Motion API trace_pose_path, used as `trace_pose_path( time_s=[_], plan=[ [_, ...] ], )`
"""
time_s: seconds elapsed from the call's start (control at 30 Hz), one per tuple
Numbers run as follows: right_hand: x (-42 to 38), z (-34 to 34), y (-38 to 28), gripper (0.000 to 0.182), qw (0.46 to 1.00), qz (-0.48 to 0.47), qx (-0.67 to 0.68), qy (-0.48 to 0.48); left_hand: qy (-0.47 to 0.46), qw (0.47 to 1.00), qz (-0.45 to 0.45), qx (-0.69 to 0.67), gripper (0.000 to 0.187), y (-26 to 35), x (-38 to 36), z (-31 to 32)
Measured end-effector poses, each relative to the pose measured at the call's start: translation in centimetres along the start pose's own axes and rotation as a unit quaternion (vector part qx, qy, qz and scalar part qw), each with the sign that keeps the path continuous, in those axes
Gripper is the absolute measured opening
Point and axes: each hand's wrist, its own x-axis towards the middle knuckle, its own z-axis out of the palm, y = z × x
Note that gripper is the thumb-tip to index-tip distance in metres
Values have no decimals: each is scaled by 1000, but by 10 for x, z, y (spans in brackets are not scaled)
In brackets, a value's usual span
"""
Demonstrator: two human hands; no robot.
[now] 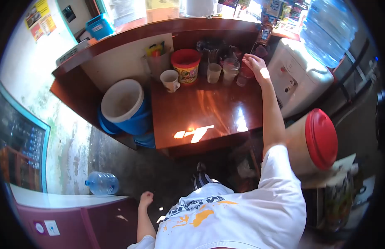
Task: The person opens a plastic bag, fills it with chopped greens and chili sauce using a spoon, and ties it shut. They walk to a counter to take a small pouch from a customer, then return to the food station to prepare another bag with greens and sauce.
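My right hand [256, 67] reaches out over the back right of the brown table [192, 112], fingers stretched forward. Just under and beside it stands a small clear jar with a red top [243, 78], partly covered by the hand. To the left of that are a glass jar [231, 71] and a pale cup [213, 74]. Low at my side hangs my left hand [147, 198], its fingers curled in with nothing showing in them. A red-lidded tub with a printed label [187, 71] and a white mug [170, 81] sit further left on the table.
A white water dispenser [298, 76] with a big blue bottle [329, 31] borders the table's right. Nearer stands a bin with a red lid [321, 139]. Blue buckets [132, 118] are at the left; an empty water bottle [102, 183] lies on a purple cabinet [64, 224].
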Motion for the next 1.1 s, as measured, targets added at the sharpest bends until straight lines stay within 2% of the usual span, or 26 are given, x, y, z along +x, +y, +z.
trace_pose_path(
  time_s=[0.07, 0.17, 0.23, 0.33, 0.4, 0.47, 0.5, 0.57, 0.63, 0.7, 0.97, 1.03, 1.07, 1.1],
  plan=[
    [83, -15, 36, 33, 996, 78, -22, 25, -27, 986, -130, -104, 17, 17, -12, 3],
    [155, -22, 77, 34, 982, 185, -45, -7, 0, 947, -181, -265, 19, 50, -21, 7],
    [183, -18, 95, 37, 959, 278, -52, -20, 13, 941, -186, -282, 19, 74, -20, 8],
    [200, -16, 119, 39, 956, 290, -28, -22, 15, 938, -201, -283, 19, 92, -6, 9],
    [226, -49, 177, 38, 949, 305, 56, -63, 10, 940, -204, -273, 19, 103, 6, 7],
    [257, -62, 225, 39, 955, 188, -173, -149, 8, 943, -202, -263, 19, 118, 20, 7],
    [271, -62, 241, 40, 881, 51, -427, -199, 11, 944, -198, -264, 19, 128, 25, 8],
    [263, -45, 219, 46, 702, -89, -677, -202, 19, 945, -192, -264, 19, 147, 31, 6],
    [244, -31, 201, 46, 712, -111, -677, -149, 16, 945, -189, -265, 19, 156, 37, 7],
    [236, -22, 193, 44, 725, -119, -664, -138, 12, 946, -188, -264, 19, 161, 40, 7],
    [227, -18, 170, 36, 779, -91, -603, -149, 14, 943, -211, -257, 18, 153, 21, -3],
    [229, -24, 161, 34, 814, -27, -553, -174, 23, 945, -207, -254, 18, 149, 15, -8],
    [233, -30, 157, 33, 829, 36, -520, -200, 27, 946, -205, -251, 18, 149, 12, -12],
    [226, -36, 157, 27, 901, 15, -420, -107, 23, 949, -204, -240, 18, 149, 9, -18]
  ],
)
